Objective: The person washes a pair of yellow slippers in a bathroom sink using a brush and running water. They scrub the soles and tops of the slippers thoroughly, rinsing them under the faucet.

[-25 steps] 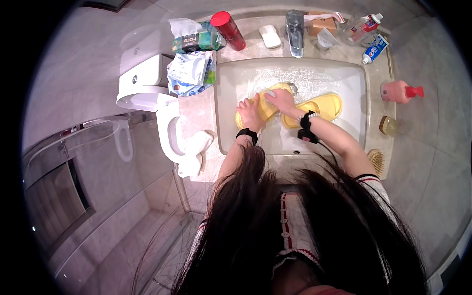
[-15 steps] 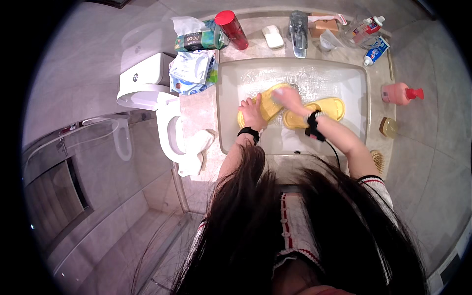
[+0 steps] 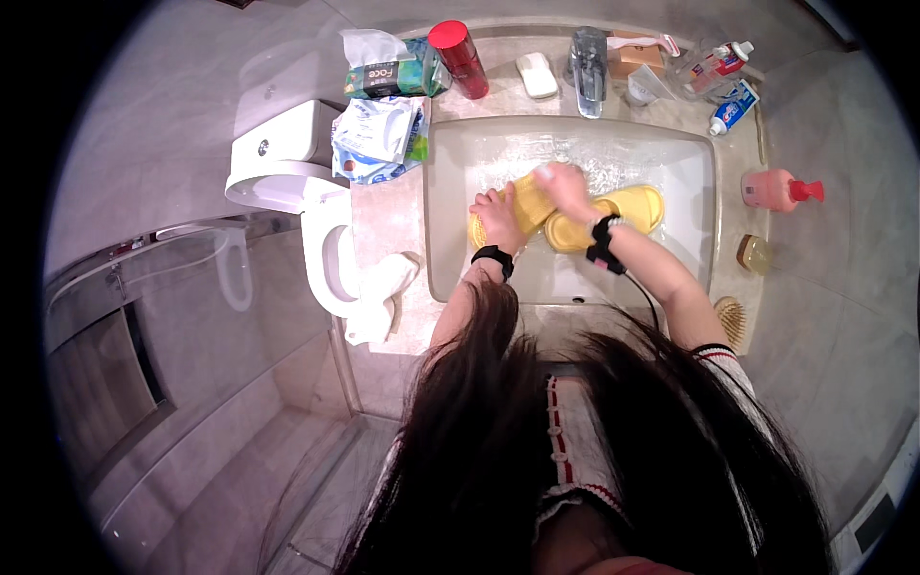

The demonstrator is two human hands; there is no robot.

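Observation:
Two yellow slippers lie in the white washbasin (image 3: pixel 450 259). My left hand (image 3: pixel 499 225) grips the left slipper (image 3: pixel 528 203), thumb and fingers pressed over its near part. Over the far end of that slipper is my right hand (image 3: pixel 564 189), its fingers curled closed and slightly blurred. Something pale shows at its fingertips, too small to make out. The right slipper (image 3: pixel 636 209) rests in the basin beside it, partly under my right wrist. Water ripples at the back of the basin beneath the faucet (image 3: pixel 587 77).
Behind the basin stand a tissue pack (image 3: pixel 398 75), a red bottle (image 3: pixel 458 59), a white soap bar (image 3: pixel 537 76) and a toothpaste tube (image 3: pixel 734 107). Right of it are a pink pump bottle (image 3: pixel 772 190), a small jar (image 3: pixel 754 252) and a hairbrush (image 3: pixel 732 321). A toilet (image 3: pixel 321 240) is at left.
My right hand has moved slightly over the left slipper, staying closed. My left hand keeps its hold. The whole view has shifted a little.

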